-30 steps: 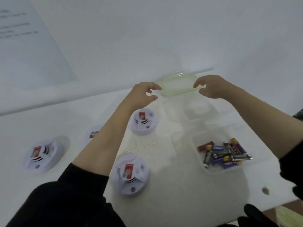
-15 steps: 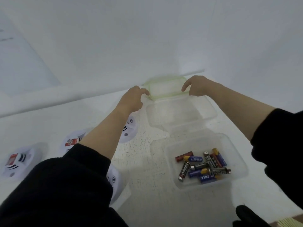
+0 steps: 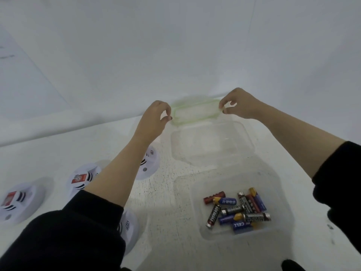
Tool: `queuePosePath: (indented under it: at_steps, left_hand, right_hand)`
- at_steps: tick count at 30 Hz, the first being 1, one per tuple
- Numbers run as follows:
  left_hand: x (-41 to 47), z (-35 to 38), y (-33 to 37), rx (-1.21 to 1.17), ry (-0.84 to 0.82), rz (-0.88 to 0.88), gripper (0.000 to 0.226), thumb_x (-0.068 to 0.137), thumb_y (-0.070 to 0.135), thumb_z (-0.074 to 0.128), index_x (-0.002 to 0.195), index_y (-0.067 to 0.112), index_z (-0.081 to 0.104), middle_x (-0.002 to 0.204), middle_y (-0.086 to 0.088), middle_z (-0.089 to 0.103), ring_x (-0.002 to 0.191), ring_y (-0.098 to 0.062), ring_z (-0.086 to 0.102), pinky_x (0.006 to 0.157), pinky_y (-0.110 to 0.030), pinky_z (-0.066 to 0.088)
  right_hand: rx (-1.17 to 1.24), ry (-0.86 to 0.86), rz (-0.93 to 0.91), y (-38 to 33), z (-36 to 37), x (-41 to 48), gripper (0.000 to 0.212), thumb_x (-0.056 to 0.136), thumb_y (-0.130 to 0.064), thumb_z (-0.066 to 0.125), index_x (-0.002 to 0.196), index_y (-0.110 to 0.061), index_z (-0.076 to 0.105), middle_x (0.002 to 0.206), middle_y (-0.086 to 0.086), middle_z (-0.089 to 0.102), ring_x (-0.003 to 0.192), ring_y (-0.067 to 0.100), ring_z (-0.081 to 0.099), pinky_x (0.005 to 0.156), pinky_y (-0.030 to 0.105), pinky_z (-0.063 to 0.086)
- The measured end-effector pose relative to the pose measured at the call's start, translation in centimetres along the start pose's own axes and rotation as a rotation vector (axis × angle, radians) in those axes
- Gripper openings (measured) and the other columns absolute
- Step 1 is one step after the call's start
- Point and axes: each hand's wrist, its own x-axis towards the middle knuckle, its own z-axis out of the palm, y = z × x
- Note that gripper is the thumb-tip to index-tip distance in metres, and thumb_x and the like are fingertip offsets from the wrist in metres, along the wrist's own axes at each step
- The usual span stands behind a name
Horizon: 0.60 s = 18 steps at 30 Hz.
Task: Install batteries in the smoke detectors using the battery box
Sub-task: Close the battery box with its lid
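Both hands now pinch the lid

A second ago the left hand [image 3: 154, 120] is just beside the green-rimmed lid [image 3: 195, 114] with its fingers apart; now its thumb and fingers pinch the lid's left end. The right hand [image 3: 240, 104] lies over the right end before; now it pinches it. The head has dipped and turned, so the battery box [image 3: 277, 192] looks nearer, the smoke detectors [image 3: 80, 178] sit further left, and the left sleeve [image 3: 68, 237] half hides the near smoke detector [image 3: 129, 229].

White table [image 3: 166, 194], pale wall [image 3: 175, 45], paper sheet [image 3: 23, 81]
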Motion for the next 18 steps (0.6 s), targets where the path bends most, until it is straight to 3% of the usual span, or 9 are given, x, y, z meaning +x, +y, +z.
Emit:
queuePosePath:
  at_steps: [2,4,7,9,11,12,14,16,18]
  left_hand:
    - [0.2,-0.3,0.0,-0.016,-0.037,0.005,0.018,0.088,0.004,0.063,0.105,0.008,0.060,0.109,0.001,0.054,0.102,-0.015,0.051,0.087,-0.023,0.034]
    - [0.1,-0.5,-0.1,-0.024,-0.061,-0.008,0.027,0.088,0.005,0.063,0.113,0.014,0.060,0.114,0.002,0.055,0.104,-0.011,0.049,0.092,-0.025,0.035]
    - [0.0,-0.8,0.0,-0.029,0.003,-0.006,0.028,0.088,0.005,0.064,0.115,0.013,0.061,0.115,-0.005,0.062,0.101,-0.012,0.051,0.093,-0.028,0.039]
    - [0.0,-1.3,0.5,-0.060,0.089,-0.014,0.023,0.087,0.005,0.065,0.110,0.009,0.064,0.108,-0.005,0.065,0.097,-0.013,0.054,0.090,-0.028,0.041]
    - [-0.1,-1.9,1.5,-0.154,0.170,-0.052,0.012,0.087,0.005,0.066,0.099,0.006,0.065,0.093,0.000,0.065,0.088,-0.009,0.058,0.085,-0.026,0.045]
    - [-0.1,-2.3,2.0,-0.220,0.196,-0.066,0.006,0.087,0.004,0.065,0.093,0.003,0.063,0.085,0.002,0.063,0.081,-0.003,0.059,0.082,-0.024,0.046]
    - [-0.3,-3.1,3.3,-0.347,0.237,-0.095,0.009,0.086,0.002,0.064,0.084,-0.005,0.059,0.077,-0.002,0.062,0.073,-0.005,0.058,0.074,-0.024,0.047]
    - [-0.7,-3.9,4.7,-0.449,0.257,-0.142,0.008,0.085,0.005,0.063,0.078,0.001,0.060,0.077,-0.013,0.064,0.071,-0.014,0.057,0.068,-0.028,0.047]
    - [-1.5,-4.4,6.2,-0.525,0.258,-0.185,0.009,0.090,0.005,0.063,0.082,0.009,0.064,0.073,-0.004,0.065,0.064,-0.009,0.060,0.062,-0.021,0.050]
  right_hand:
    - [0.075,0.006,0.011,-0.2,-0.2,-0.2,0.009,0.087,-0.009,0.063,0.084,-0.017,0.066,0.091,0.003,0.056,0.074,0.014,0.049,0.068,0.025,0.044]
    - [0.204,0.010,0.044,-0.5,-0.3,-0.5,0.008,0.092,-0.012,0.058,0.090,-0.018,0.062,0.090,-0.010,0.051,0.065,0.001,0.049,0.059,0.014,0.038]
    - [0.328,0.015,0.046,-0.8,-1.0,-1.1,0.010,0.094,-0.012,0.054,0.091,-0.020,0.060,0.092,-0.013,0.052,0.077,0.001,0.050,0.056,0.007,0.035]
    - [0.457,-0.030,0.006,-1.2,-1.8,-1.8,0.011,0.096,-0.011,0.052,0.093,-0.018,0.060,0.098,-0.005,0.056,0.092,0.008,0.054,0.073,0.006,0.043]
    - [0.616,-0.060,-0.063,-1.4,-2.4,-2.5,0.015,0.099,-0.008,0.046,0.106,-0.008,0.058,0.107,0.006,0.057,0.099,0.017,0.057,0.097,0.025,0.046]
    - [0.659,-0.041,-0.087,-1.6,-2.8,-3.0,0.017,0.100,-0.008,0.043,0.110,-0.006,0.056,0.107,0.010,0.058,0.098,0.021,0.058,0.097,0.030,0.047]
    - [0.681,0.049,-0.107,-2.2,-3.6,-4.2,0.014,0.100,-0.010,0.044,0.105,-0.013,0.056,0.100,0.008,0.059,0.086,0.021,0.060,0.086,0.029,0.051]
    - [0.665,0.131,-0.133,-2.5,-4.3,-5.5,0.011,0.098,-0.013,0.049,0.103,-0.019,0.057,0.093,0.005,0.060,0.077,0.018,0.062,0.076,0.027,0.053]
    - [0.595,0.175,-0.118,-2.4,-4.7,-6.7,0.015,0.095,-0.013,0.054,0.109,-0.017,0.057,0.089,0.004,0.062,0.073,0.018,0.064,0.070,0.029,0.054]
